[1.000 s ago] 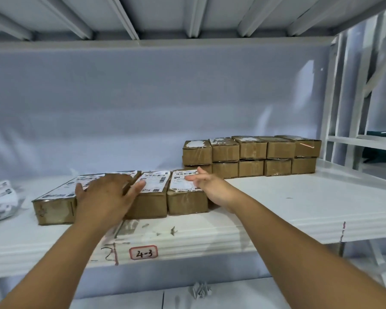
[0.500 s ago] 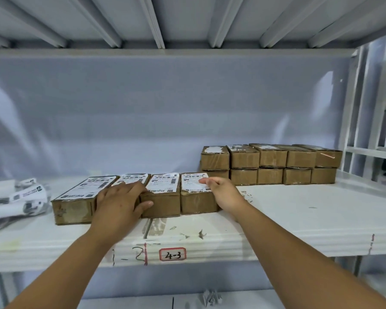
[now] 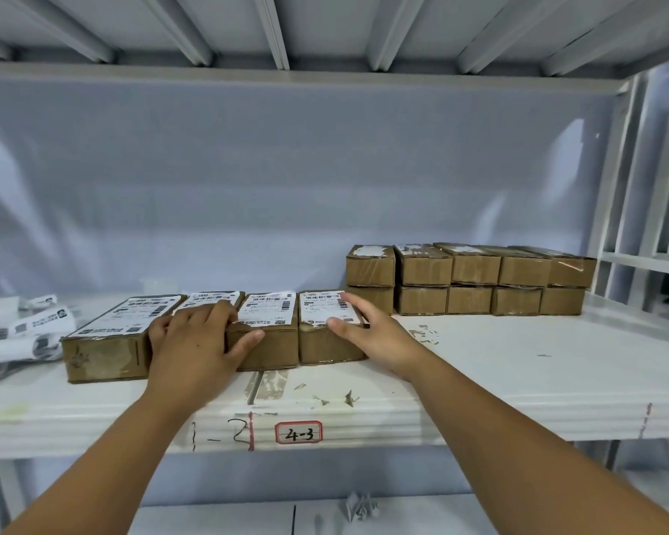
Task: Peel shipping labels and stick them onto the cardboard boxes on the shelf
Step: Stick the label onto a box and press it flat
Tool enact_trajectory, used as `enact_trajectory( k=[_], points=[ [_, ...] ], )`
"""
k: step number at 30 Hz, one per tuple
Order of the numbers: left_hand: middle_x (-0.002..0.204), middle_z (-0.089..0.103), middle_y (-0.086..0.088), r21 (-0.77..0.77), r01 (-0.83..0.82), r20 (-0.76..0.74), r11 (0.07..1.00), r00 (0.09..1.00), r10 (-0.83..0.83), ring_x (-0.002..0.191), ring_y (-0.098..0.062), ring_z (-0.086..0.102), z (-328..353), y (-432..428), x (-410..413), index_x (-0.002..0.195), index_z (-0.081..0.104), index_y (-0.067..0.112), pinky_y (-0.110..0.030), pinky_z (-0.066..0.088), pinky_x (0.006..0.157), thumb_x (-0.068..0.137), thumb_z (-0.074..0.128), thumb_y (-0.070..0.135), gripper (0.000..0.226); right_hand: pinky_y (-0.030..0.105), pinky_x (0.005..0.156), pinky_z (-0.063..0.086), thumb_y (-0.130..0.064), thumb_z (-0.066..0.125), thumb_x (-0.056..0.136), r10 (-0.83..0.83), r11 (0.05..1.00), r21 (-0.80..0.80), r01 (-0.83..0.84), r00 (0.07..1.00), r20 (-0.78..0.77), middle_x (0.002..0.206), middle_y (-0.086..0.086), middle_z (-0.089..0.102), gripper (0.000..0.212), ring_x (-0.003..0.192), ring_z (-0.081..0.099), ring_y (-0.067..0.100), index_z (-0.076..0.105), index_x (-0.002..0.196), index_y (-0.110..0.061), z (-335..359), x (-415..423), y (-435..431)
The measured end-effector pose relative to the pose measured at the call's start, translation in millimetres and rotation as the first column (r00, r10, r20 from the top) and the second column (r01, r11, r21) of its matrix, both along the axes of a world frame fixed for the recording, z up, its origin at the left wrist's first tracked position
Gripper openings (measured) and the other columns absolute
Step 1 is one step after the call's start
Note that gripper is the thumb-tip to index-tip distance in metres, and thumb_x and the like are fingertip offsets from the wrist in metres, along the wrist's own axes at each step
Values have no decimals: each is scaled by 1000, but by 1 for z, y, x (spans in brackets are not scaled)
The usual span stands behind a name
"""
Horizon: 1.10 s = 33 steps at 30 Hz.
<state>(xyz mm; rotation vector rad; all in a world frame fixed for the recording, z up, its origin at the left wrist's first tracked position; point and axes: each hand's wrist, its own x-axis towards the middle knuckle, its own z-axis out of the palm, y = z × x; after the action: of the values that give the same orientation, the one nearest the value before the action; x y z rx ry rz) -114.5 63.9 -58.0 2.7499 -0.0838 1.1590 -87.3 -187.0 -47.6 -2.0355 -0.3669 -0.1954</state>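
At the left edge of the shelf (image 3: 518,372) lies a loose heap of white label sheets (image 3: 24,337), curled and crumpled, some printed with small codes. Just beside it, a row of four brown cardboard boxes runs along the front of the shelf, side against side, each with a white shipping label on its top.

The first box (image 3: 105,345) is the longest, and its label (image 3: 132,314) covers most of its lid. The second box (image 3: 209,299) is largely hidden under the left hand (image 3: 194,341), which lies on it palm down. The fingers are spread loosely over the top and the thumb stretches right against the front face of the third box (image 3: 271,341). The hand is open and grips nothing.

The fourth box (image 3: 325,341) ends the row. The right hand (image 3: 367,334) rests against its right side, also open. Its thumb lies on the box's upper front edge and its forefinger reaches onto the right edge of the label (image 3: 321,307).

On the shelf's front edge, below the third and fourth boxes, sits a red-bordered tag (image 3: 298,432) marked "4-3", with scraps of torn paper just above it.

Further right and towards the back, a stack of plain boxes (image 3: 472,279) stands in two layers of five. They bear only torn white remnants on top. White shelf posts (image 3: 611,187) rise at the right end.
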Motion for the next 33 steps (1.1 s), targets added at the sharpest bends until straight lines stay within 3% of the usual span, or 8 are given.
enact_trajectory(
  k=[9, 13, 16, 19, 21, 24, 28, 33],
  points=[
    [105, 59, 5, -32, 68, -72, 997, 995, -70, 109, -24, 47, -1, 4, 8, 98, 48, 27, -42, 21, 97, 66, 14, 77, 68, 21, 92, 30, -52, 63, 83, -69, 995, -63, 71, 997, 34, 145, -6, 43, 61, 130, 40, 14, 44, 138, -33, 2, -3, 4],
    [117, 56, 6, -20, 87, -97, 996, 991, -89, 124, -19, 40, -2, 4, 11, 109, 48, 27, -46, 0, 111, 71, 13, 73, 70, 21, 95, 30, -40, 70, 83, -43, 998, -48, 43, 999, -2, 146, -10, 40, 64, 132, 38, 13, 42, 139, -37, 2, -4, 2],
    [136, 47, 6, -1, 43, -62, 999, 997, -43, 139, -19, 20, -1, 1, 7, 122, 46, 28, -52, -12, 109, 75, 10, 75, 76, 19, 89, 32, -30, 71, 84, -41, 999, -22, 41, 999, -9, 135, -12, 46, 63, 115, 44, 7, 40, 139, -37, 1, -3, 1],
    [152, 25, -2, -235, -160, 32, 959, 984, 172, 144, -27, 3, 1, 1, -1, 133, 40, 26, -65, -7, 106, 87, 23, 69, 65, 18, 86, 32, -31, 72, 83, -48, 998, -38, 47, 999, -10, 126, -14, 45, 65, 110, 43, 6, 39, 139, -37, 1, -4, 2],
    [154, 16, -10, -455, -277, -72, 847, 959, 275, 143, -33, -5, 5, 4, -4, 136, 38, 23, -73, -2, 103, 88, 24, 66, 66, 20, 90, 32, -35, 73, 81, -52, 997, -59, 52, 999, -2, 136, -14, 43, 67, 118, 42, 8, 39, 139, -38, 0, -4, 1],
    [150, 27, -12, -437, -341, -209, 832, 939, 275, 142, -34, 2, 5, 5, -1, 135, 45, 20, -73, 4, 102, 89, 23, 66, 68, 21, 94, 31, -38, 72, 81, -61, 995, -77, 61, 998, 12, 144, -11, 40, 64, 129, 40, 12, 41, 137, -38, -1, -3, 1],
    [143, 39, -11, -435, -305, -181, 847, 951, 249, 138, -32, 16, 3, 9, 3, 129, 52, 19, -72, 8, 103, 90, 29, 63, 63, 21, 91, 32, -30, 68, 85, -58, 995, -76, 59, 998, 23, 143, -12, 41, 58, 117, 42, 8, 42, 137, -38, 0, -2, 1],
    [143, 40, -11, -444, -283, -167, 850, 958, 232, 138, -31, 17, 3, 10, 4, 128, 53, 19, -71, 8, 105, 91, 35, 60, 58, 22, 87, 32, -27, 69, 85, -110, 985, -126, 119, 991, 75, 138, -7, 40, 45, 112, 41, 9, 46, 122, -36, -2, 1, 0]
  ],
)
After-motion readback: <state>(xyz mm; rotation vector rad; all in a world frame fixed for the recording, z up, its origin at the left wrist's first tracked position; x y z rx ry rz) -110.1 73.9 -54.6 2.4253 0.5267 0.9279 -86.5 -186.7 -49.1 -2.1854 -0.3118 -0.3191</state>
